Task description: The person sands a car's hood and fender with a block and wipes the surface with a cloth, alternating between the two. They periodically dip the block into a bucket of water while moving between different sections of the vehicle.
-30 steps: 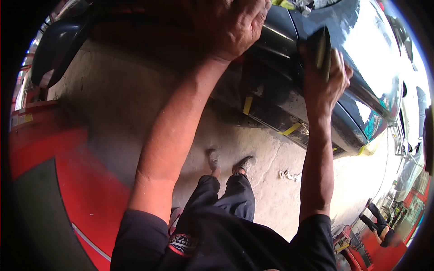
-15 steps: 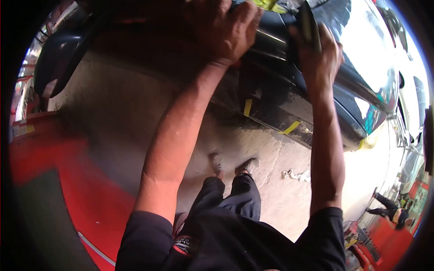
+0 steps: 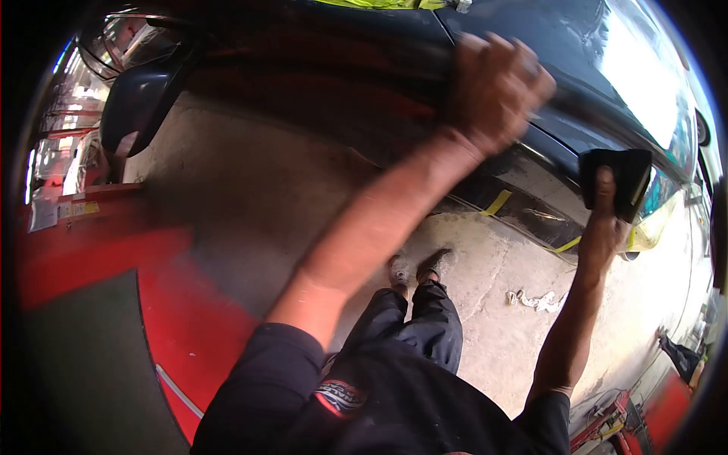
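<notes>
Two hands, one black pad, one dark car body; head view, bearings taken from its centre.

Item: black pad point(image 3: 631, 168), between 2 and 3 o'clock, before the lower edge of the car body point(image 3: 531, 26); contact with it cannot be told. Flat, square-cornered. Judged light, rather stiff with a little give, not fragile; apt to slip if the surface is wet or dusty. Best hold: across the flat faces, thumb on one, fingers behind, edges left free.

Item: right hand point(image 3: 607, 227), closed about the pad's near side, thumb flat on its face.

Item: left hand point(image 3: 500, 95), between 1 and 2 o'clock, blurred, fingers bent, over the car body; whether it touches or grasps anything cannot be told.

Sundries: yellow tape strip point(image 3: 497, 202), near 3 o'clock; crumpled white scrap point(image 3: 535, 301), 4 o'clock, on the floor point(image 3: 485, 341).
</notes>
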Action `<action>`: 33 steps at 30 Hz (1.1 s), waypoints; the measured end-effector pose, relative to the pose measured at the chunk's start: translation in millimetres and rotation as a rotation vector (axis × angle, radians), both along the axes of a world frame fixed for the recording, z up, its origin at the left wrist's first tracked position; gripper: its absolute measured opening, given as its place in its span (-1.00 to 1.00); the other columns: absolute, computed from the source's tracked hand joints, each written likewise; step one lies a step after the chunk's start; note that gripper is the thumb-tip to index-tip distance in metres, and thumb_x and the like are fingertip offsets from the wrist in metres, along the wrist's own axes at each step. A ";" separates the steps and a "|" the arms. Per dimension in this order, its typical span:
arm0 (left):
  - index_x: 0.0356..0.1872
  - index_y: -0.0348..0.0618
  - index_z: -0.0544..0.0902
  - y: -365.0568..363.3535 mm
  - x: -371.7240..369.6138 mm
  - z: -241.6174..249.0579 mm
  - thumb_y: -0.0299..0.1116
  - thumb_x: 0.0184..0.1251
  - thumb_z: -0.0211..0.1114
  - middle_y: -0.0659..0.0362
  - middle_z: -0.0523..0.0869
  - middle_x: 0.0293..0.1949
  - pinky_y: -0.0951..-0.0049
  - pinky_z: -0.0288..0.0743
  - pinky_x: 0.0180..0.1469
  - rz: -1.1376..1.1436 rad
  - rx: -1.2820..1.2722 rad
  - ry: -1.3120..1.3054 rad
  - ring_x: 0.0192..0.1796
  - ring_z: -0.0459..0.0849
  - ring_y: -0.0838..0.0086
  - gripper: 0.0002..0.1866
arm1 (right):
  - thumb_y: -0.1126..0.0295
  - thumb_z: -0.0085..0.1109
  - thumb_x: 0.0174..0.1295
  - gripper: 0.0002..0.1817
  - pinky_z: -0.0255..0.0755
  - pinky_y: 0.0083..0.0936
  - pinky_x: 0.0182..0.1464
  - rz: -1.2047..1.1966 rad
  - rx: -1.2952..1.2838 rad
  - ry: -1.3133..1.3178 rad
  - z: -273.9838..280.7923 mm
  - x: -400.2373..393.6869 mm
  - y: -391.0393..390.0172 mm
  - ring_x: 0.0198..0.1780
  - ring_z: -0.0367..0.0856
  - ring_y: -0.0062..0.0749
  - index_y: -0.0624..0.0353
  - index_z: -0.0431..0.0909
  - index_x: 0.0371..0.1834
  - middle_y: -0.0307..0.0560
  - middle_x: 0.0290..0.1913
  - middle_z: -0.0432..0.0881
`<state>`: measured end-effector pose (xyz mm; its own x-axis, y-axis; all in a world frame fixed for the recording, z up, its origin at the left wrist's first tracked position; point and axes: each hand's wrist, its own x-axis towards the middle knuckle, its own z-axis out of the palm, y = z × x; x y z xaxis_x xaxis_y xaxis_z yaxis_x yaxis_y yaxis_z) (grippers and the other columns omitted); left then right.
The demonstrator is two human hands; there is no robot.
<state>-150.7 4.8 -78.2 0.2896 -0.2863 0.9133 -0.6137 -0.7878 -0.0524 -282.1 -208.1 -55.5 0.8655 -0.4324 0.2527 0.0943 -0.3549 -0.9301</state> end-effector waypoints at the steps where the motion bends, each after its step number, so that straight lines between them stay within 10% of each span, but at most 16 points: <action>1: -0.33 0.14 0.73 -30.1 -18.9 -2.8 -0.28 0.37 0.32 0.23 0.62 -0.16 0.05 0.32 0.10 -0.105 0.062 0.248 0.01 0.55 0.32 -0.93 | 0.08 0.37 0.50 -0.26 0.35 -0.33 0.48 -0.072 -0.079 0.056 6.2 0.2 -1.6 0.37 0.54 -0.28 0.22 0.37 0.60 0.00 0.42 0.56; 6: -0.37 0.12 0.72 -85.7 -34.5 -1.9 -0.35 0.26 0.33 0.21 0.66 -0.16 0.04 0.35 0.18 -0.118 0.090 0.315 0.02 0.57 0.32 -0.95 | 0.04 0.26 0.57 -0.30 0.35 -0.24 0.51 -0.149 0.058 -0.060 -2.5 4.9 -29.8 0.39 0.54 -0.27 0.24 0.36 0.60 0.00 0.46 0.52; 13: -0.34 0.21 0.71 50.5 -4.5 10.8 -0.14 0.26 0.52 0.28 0.60 -0.08 0.07 0.25 0.15 0.055 0.240 0.088 0.05 0.52 0.31 -0.87 | 0.14 0.45 0.45 -0.28 0.20 -0.31 0.56 -0.033 -0.049 0.003 -21.4 -8.2 -51.6 0.44 0.47 -0.30 0.19 0.42 0.57 -0.06 0.43 0.57; 21: -0.24 0.14 0.78 137.0 20.9 31.2 -0.07 0.44 0.46 0.26 0.68 -0.08 0.15 0.37 0.13 0.292 0.216 -0.057 0.00 0.63 0.27 -0.83 | 0.34 0.46 0.41 -0.49 0.61 -0.29 0.27 0.180 0.056 -0.019 -24.4 -10.7 -17.3 0.13 0.77 -0.31 0.22 0.56 0.37 -0.04 0.06 0.82; 33: -0.18 0.01 0.70 164.3 28.3 36.7 -0.19 0.45 0.42 0.06 0.62 -0.07 0.04 0.41 0.06 0.187 0.230 -0.204 -0.03 0.61 0.10 -0.85 | 0.05 0.59 0.22 -0.54 0.61 -0.23 -0.05 0.201 -0.713 -0.180 1.6 87.3 70.2 -0.19 0.76 -0.11 0.13 0.64 -0.07 -0.04 -0.22 0.75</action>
